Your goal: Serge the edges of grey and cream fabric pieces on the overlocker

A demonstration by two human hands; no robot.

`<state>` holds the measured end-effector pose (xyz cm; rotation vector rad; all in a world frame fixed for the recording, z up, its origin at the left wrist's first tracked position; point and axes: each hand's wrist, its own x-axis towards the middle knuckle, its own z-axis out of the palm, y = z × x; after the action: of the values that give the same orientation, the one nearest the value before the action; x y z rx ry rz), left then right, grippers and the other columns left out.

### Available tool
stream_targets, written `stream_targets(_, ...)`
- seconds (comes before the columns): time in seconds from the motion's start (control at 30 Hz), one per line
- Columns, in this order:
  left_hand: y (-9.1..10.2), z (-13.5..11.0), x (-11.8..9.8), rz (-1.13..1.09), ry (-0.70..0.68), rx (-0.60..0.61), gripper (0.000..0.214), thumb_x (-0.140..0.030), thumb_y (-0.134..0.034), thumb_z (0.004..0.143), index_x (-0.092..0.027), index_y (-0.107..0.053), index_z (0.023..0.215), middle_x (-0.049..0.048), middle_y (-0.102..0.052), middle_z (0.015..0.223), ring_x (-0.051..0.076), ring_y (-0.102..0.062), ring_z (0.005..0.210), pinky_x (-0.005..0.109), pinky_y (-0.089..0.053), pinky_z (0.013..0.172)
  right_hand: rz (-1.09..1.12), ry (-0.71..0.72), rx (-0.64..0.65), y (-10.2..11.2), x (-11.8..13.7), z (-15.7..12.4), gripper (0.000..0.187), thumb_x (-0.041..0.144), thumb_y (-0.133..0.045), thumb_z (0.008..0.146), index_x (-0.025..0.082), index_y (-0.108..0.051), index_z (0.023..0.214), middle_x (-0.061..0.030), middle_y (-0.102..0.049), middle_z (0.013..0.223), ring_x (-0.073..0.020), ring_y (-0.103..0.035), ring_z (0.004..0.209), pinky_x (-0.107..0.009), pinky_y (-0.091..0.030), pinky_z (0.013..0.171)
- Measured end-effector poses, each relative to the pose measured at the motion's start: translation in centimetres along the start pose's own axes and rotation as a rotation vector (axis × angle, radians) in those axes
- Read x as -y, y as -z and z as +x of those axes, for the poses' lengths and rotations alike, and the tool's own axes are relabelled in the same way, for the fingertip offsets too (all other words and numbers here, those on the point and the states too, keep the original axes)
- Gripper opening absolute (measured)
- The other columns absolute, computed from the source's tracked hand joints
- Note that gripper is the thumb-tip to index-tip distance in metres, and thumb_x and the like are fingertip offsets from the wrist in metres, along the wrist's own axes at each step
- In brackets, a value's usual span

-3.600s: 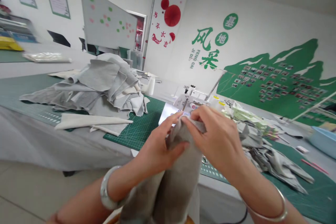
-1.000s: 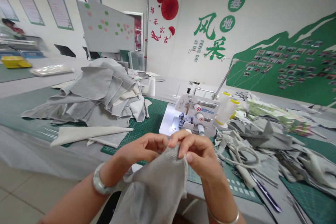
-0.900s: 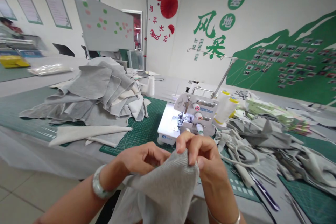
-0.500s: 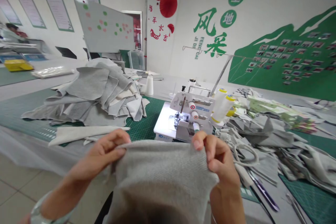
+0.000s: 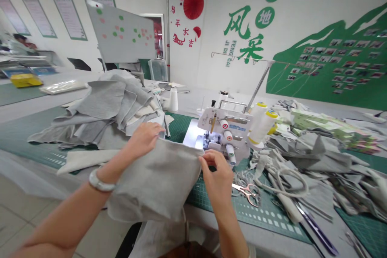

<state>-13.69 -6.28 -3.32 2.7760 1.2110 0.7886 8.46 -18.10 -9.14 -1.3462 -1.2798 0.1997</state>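
Right hand (image 5: 218, 169) has thumb and forefinger pinched together on the right corner of a grey cloth (image 5: 154, 177); the left hand (image 5: 145, 139) is clamped on the upper left corner, its grip partly hidden by its own back; between the two, the top edge of the cloth runs nearly straight, slanting from the left corner, farther from the person, down to the right corner, nearer; below that edge the cloth falls toward the person in soft folds, and which way its long axis lies I cannot tell; the sewing machine (image 5: 225, 131) stands on the desk (image 5: 193, 100) beyond the right corner, its lit plate (image 5: 191, 134) just past the top edge; the right hand is thus the nearer one to the machine, the left lying off to its left, in front of the fabric pile (image 5: 102, 100); whether the right corner touches the machine cannot be told; scissors (image 5: 249, 191) lie just to the right of the right hand, on a green cutting mat (image 5: 198, 191).
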Motion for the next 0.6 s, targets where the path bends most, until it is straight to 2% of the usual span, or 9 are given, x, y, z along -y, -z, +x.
stream_targets(0.07,-2.6,-1.0,-3.1,-0.083,-0.099,-0.148,0.028,-0.014,-0.043,0.088,-0.015,-0.062,0.108,0.0099,-0.065,0.108,0.022,-0.057,0.104,0.039,-0.042,0.094,-0.080,0.044,-0.013,-0.3,-0.2,0.0,0.009,0.024,-0.055,0.086,0.018,-0.061,0.081,-0.0064,-0.064,0.093,-0.0158,-0.058,0.074,-0.030,-0.049,0.067)
stream_targets(0.1,-3.6,-1.6,-4.8,-0.157,-0.158,-0.164,0.028,-0.013,-0.042,0.090,-0.016,-0.060,0.111,0.0095,-0.064,0.110,0.020,-0.056,0.105,0.036,-0.043,0.094,-0.109,0.053,-0.011,-0.4,-0.2,0.1,0.010,0.023,-0.054,0.086,0.018,-0.061,0.081,-0.0064,-0.064,0.093,-0.0160,-0.058,0.074,-0.029,-0.049,0.067)
stream_targets(0.17,-5.0,-2.6,-7.7,-0.234,-0.278,-0.077,0.030,-0.013,-0.040,0.092,-0.017,-0.058,0.116,0.0082,-0.063,0.112,0.018,-0.055,0.105,0.034,-0.044,0.094,-0.153,0.039,-0.006,-0.4,-0.1,0.2,0.009,0.023,-0.054,0.086,0.018,-0.061,0.083,-0.0058,-0.064,0.088,-0.0166,-0.058,0.074,-0.029,-0.048,0.067)
stream_targets(0.23,-5.9,-2.9,-9.2,-0.224,-0.258,-0.038,0.029,-0.018,-0.042,0.094,-0.018,-0.055,0.119,0.0079,-0.061,0.118,0.019,-0.053,0.108,0.036,-0.041,0.097,-0.174,-0.002,-0.005,-0.2,0.1,0.3,0.009,0.023,-0.054,0.086,0.017,-0.061,0.083,-0.0048,-0.063,0.083,-0.0164,-0.058,0.071,-0.029,-0.048,0.065)
stream_targets(0.37,-6.3,-2.0,-9.0,-0.160,-0.239,0.024,0.035,-0.028,-0.047,0.094,-0.019,-0.050,0.128,0.0069,-0.055,0.131,0.021,-0.046,0.119,0.040,-0.034,0.103,-0.203,0.012,-0.004,0.1,-0.1,0.5,0.015,0.025,-0.053,0.088,0.017,-0.063,0.081,-0.0052,-0.062,0.084,-0.0158,-0.058,0.070,-0.028,-0.049,0.063)
stream_targets(0.47,-6.3,-1.2,-8.8,-0.086,-0.274,0.070,0.039,-0.032,-0.046,0.095,-0.020,-0.047,0.132,0.0074,-0.053,0.134,0.024,-0.044,0.121,0.043,-0.032,0.101,-0.270,0.065,-0.022,0.1,-0.4,0.4,0.020,0.025,-0.048,0.091,0.016,-0.067,0.089,-0.0083,-0.063,0.092,-0.0180,-0.059,0.078,-0.032,-0.049,0.071)
stream_targets(0.6,-6.3,-0.9,-9.3,-0.022,-0.253,0.084,0.038,-0.031,-0.042,0.095,-0.018,-0.048,0.131,0.0081,-0.053,0.133,0.024,-0.045,0.119,0.043,-0.031,0.099,-0.320,0.120,-0.062,-0.4,-0.2,-0.4,0.023,0.026,-0.046,0.093,0.017,-0.066,0.096,-0.0105,-0.062,0.099,-0.0228,-0.056,0.095,-0.041,-0.046,0.086)
